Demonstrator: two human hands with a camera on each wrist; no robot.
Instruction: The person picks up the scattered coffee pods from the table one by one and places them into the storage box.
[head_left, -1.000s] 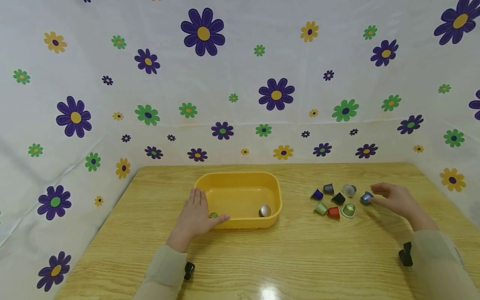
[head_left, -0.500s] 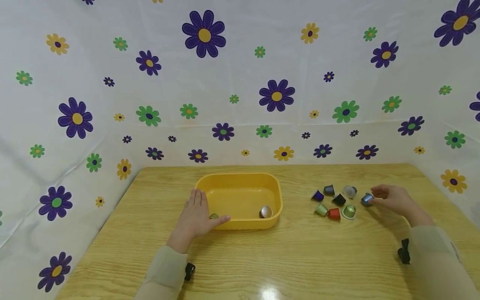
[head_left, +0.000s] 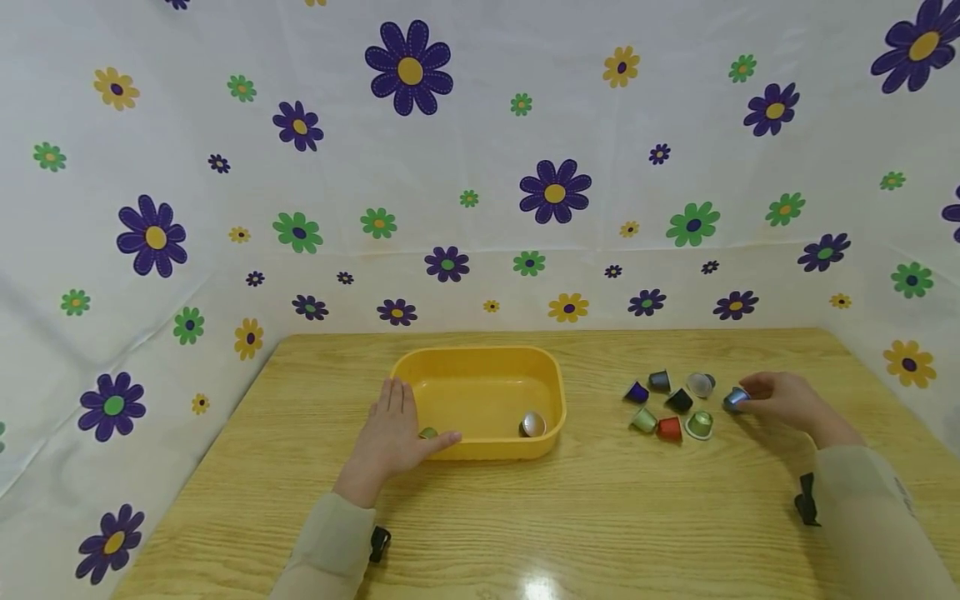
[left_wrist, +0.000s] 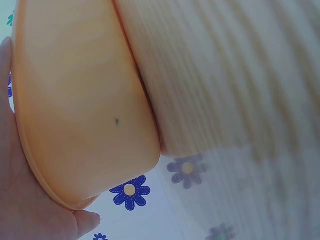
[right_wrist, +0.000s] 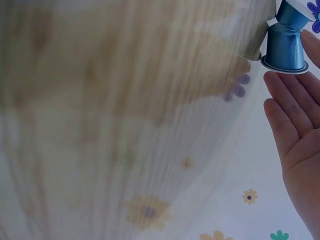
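Note:
My left hand (head_left: pixel 386 442) rests at the near left corner of a yellow plastic tub (head_left: pixel 495 448), fingers straight along its left rim and thumb over the front rim. Inside the tub lie a silver-lidded coffee capsule (head_left: pixel 533 424) and a green capsule (head_left: pixel 428 433), partly hidden by the thumb. At the right, my right hand (head_left: pixel 791 407) pinches a blue coffee capsule (head_left: pixel 734 400) between thumb and fingers. In the right wrist view the blue capsule (right_wrist: pixel 285 49) has its rim by the fingertips, and a second blue capsule (right_wrist: pixel 292 14) overlaps its top.
Several other capsules sit in a loose group left of the right hand, among them a red one (head_left: pixel 670 429), a black one (head_left: pixel 679 400), a purple one (head_left: pixel 637 392) and a green one (head_left: pixel 700 425). A flowered cloth (head_left: pixel 480 150) borders the wooden table (head_left: pixel 525 517).
My right fingers and thumb have closed together around the blue capsule, and the hand has shifted slightly left. The left hand and tub hold still.

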